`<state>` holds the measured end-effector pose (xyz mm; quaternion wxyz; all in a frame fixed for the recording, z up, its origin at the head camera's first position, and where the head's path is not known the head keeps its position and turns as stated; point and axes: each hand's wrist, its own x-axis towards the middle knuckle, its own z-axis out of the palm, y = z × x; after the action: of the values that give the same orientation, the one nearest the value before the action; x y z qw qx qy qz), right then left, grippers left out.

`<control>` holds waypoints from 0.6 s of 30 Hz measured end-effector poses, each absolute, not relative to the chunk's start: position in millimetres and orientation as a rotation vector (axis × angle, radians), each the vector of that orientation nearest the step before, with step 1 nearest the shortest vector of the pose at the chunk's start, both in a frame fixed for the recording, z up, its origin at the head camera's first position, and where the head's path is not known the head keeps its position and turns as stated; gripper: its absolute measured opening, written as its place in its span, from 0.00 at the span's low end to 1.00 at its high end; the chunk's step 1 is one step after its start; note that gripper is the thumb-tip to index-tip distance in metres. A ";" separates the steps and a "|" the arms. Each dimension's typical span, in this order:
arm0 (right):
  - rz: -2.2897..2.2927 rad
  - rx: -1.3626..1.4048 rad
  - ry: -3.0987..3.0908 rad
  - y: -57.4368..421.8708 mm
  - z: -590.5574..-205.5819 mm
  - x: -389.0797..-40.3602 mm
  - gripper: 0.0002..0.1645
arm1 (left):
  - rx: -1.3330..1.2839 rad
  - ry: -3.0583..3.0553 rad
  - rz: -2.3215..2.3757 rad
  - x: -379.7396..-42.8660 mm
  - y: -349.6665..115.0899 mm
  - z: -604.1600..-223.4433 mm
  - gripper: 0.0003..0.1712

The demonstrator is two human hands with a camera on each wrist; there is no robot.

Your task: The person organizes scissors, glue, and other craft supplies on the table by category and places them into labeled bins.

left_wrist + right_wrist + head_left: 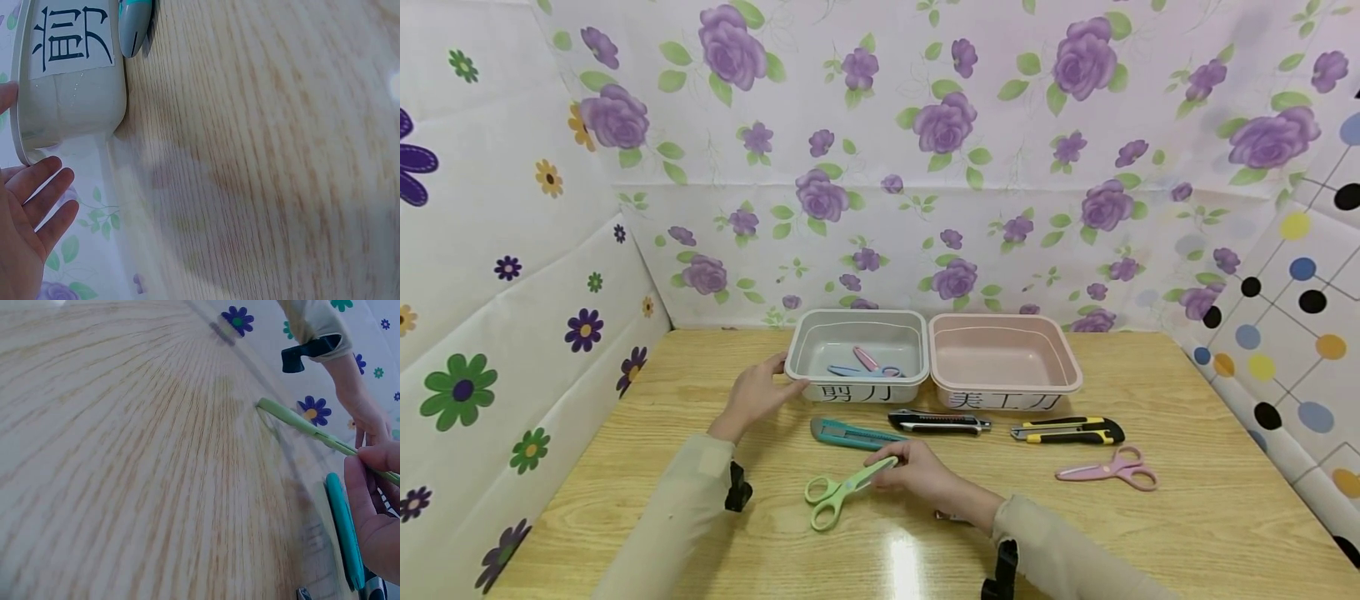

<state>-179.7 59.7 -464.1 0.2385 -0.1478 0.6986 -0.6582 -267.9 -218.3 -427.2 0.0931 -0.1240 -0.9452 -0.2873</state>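
My right hand (917,477) pinches a pair of light green scissors (850,485) by the blade end, with the handle loops pointing left over the table. In the right wrist view, thumb and fingers close on the scissors (306,427), seen edge-on above the wood. My left hand (758,398) rests at the left front corner of the grey bin (917,385), thumb by the front rim. Its other fingers are fairly straight and spread beside the bin wall (75,103). Inside that bin lie pink scissors (865,359) and blue scissors (850,372).
A pink bin (1071,385) stands right of the grey one. Before the bins lie a teal utility knife (850,434), a black-and-white one (936,422) and a yellow-black one (1067,431). Pink scissors (1105,471) lie at right. Another item (950,517) is mostly hidden under my right wrist.
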 end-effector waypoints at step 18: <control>-1.935 -0.300 1.851 68.3 -447.5 -185.3 0.18 | -0.397 -2.784 -0.831 -266.3 -217.8 -426.7 0.38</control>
<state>-185.3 68.3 -447.5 0.2218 -0.1087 0.6698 -0.7003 -266.3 -217.8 -426.7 0.1042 -0.1346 -0.9442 -0.2819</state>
